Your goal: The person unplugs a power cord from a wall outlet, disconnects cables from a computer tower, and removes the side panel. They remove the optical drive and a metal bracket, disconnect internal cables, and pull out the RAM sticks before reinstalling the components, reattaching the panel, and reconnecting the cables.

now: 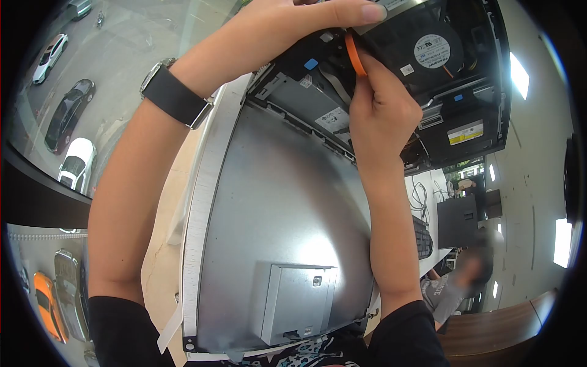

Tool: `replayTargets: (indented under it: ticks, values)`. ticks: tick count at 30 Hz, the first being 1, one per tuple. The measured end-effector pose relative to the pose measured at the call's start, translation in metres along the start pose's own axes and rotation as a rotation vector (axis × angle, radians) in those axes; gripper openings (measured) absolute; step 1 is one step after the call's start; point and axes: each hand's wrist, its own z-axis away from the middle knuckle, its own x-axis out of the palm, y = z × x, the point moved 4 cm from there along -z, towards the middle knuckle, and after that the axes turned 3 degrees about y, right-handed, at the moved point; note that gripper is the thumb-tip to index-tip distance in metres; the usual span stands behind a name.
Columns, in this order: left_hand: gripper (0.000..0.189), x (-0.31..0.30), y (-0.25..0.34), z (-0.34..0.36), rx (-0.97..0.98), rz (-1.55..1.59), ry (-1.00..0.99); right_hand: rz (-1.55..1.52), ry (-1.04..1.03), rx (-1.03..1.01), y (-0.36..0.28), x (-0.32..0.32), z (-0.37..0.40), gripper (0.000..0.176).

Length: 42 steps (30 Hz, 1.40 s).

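An opened desktop computer case (422,128) is at the top, its inside facing me. My right hand (386,101) pinches an orange cable (353,54) between thumb and fingers, in front of the inner parts. My left hand (324,15) reaches across the upper edge of the case, its thumb lying on a silver metal part (397,11). The other fingers of that hand are mostly cut off by the frame's top. Close to my right hand are a black fan (432,50) with a round label and a grey labelled metal box (315,105).
A large metal panel (275,202) with a raised latch plate (299,303) lies between my arms. A keyboard (422,237), loose cables (417,194) and another black computer case (458,220) are at the right. Another person (452,293) sits there. Parked cars show through the window at the left.
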Motion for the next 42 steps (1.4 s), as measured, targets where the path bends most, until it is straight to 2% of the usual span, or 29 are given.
replayTargets:
  ticks: [3,7,11,13,15,17,19,23,30,39,42]
  values:
    - [0.098,-0.003,-0.017,-0.014,0.033,-0.069,0.076,-0.015,0.029,-0.02,0.0,0.001,-0.001,0.031]
    - [0.096,0.006,0.001,0.002,-0.008,-0.063,-0.015,0.017,0.027,-0.036,-0.001,0.001,-0.002,0.03]
    - [0.082,0.013,0.002,0.006,0.017,-0.086,0.033,0.019,0.067,-0.049,-0.002,0.001,-0.005,0.028]
    - [0.076,0.011,-0.006,-0.001,0.056,-0.09,0.016,0.012,0.041,-0.064,-0.006,-0.003,-0.013,0.012]
    - [0.074,0.013,-0.003,0.0,0.068,-0.103,0.035,-0.018,0.093,-0.046,-0.013,-0.006,-0.016,0.012]
    - [0.075,0.012,-0.004,-0.003,0.068,-0.097,-0.061,-0.047,0.15,-0.033,-0.013,-0.007,-0.012,0.013]
    - [0.076,0.012,-0.002,0.0,0.056,-0.118,-0.021,0.086,0.021,0.01,-0.003,-0.002,-0.001,0.027]
    - [0.08,0.011,-0.004,0.0,0.063,-0.124,0.05,0.052,0.075,-0.025,-0.001,0.001,0.0,0.026]
    - [0.083,0.011,-0.004,0.0,0.059,-0.134,0.05,0.062,0.069,-0.026,-0.002,0.002,-0.002,0.025]
    - [0.073,0.019,-0.01,-0.003,0.073,-0.08,-0.006,0.092,-0.022,0.053,-0.007,-0.003,-0.012,0.015]
    - [0.068,0.017,-0.008,-0.001,0.086,-0.108,0.067,0.105,-0.038,0.042,-0.009,-0.004,-0.014,0.016]
